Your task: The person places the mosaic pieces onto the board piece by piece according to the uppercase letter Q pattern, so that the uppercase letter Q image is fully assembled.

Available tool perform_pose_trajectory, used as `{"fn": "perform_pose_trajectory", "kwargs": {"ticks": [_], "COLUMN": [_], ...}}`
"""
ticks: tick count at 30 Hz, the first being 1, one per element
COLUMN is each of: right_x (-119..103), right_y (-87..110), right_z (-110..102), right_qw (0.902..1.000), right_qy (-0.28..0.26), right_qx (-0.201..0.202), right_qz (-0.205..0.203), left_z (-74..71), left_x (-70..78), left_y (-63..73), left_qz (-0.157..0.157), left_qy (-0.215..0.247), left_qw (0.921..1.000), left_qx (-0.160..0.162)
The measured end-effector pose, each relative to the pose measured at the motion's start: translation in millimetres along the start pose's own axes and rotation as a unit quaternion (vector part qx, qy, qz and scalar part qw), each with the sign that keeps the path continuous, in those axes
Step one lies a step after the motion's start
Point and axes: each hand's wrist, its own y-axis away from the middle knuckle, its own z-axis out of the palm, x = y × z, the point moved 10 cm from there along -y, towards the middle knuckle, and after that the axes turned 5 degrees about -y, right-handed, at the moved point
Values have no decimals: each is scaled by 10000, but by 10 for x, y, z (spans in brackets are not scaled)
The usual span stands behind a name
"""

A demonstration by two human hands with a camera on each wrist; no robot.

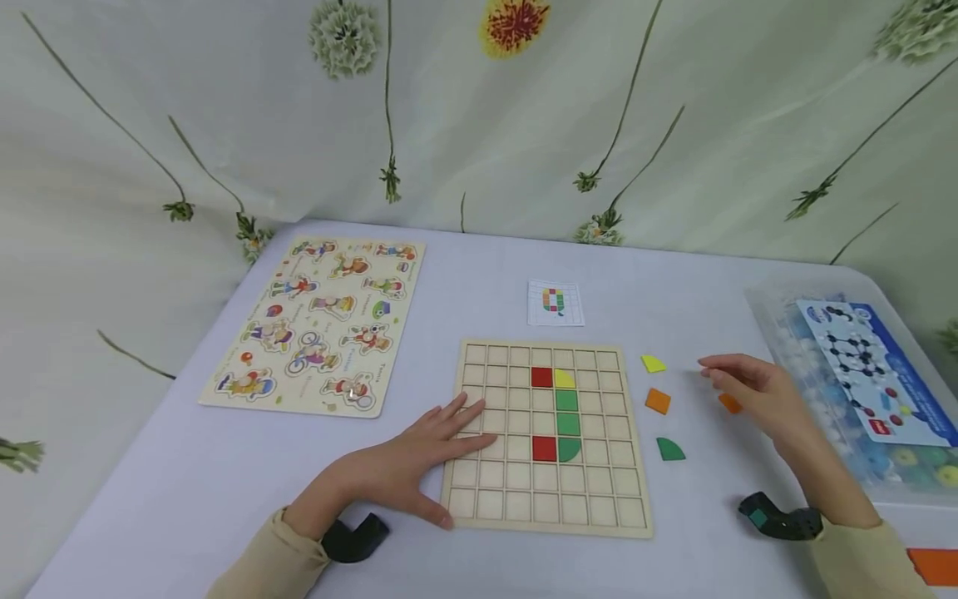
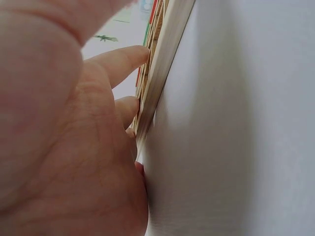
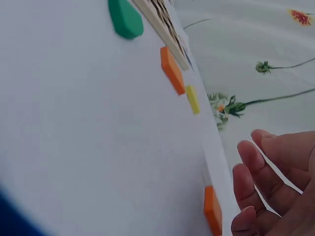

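A wooden grid board lies at the middle of the table. My left hand rests on its left edge with fingers spread. Set in the grid are red squares, green squares, a yellow quarter-round and a green quarter-round. My right hand hovers beside a loose orange square, fingers loosely bent. The right wrist view shows nothing between those fingers and the orange square apart from them. Between hand and board lie a yellow quarter-round, another orange square and a green quarter-round.
A small pattern card lies behind the board. To the left is a wooden picture puzzle. A clear plastic box with a printed sheet on top stands at the right. An orange strip shows at the lower right.
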Motion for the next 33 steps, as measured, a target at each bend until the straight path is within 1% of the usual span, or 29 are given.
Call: {"fn": "perform_pose_trajectory", "kwargs": {"ticks": [4,7,11,14,17,21,26,33], "right_x": [224,334,402,442,426,367,362,332], "right_y": [146,216,252,250,247,267,291,268], "right_z": [-148,-203,-208,-191,-193,-190,-168,-173], "right_qw": [9991,9980,9967,9934,9898,9865,9862,9867], "right_qy": [-127,-69,343,755,1139,1434,1440,1387], "right_qx": [42,155,253,315,466,649,694,758], "right_qz": [399,604,696,805,719,444,418,380], "left_z": [5,13,23,30,25,17,27,15], "left_x": [-5,-6,-1,-4,-15,-25,-21,-15], "left_y": [15,20,23,19,8,1,-1,3], "left_qz": [-33,-40,-40,-77,-108,-145,-166,-157], "left_qy": [-4,-12,12,12,-27,-10,65,25], "left_qw": [10000,10000,10000,10000,9999,9999,9998,9999], "left_qx": [8,4,-8,-44,-57,-69,-111,-59]}}
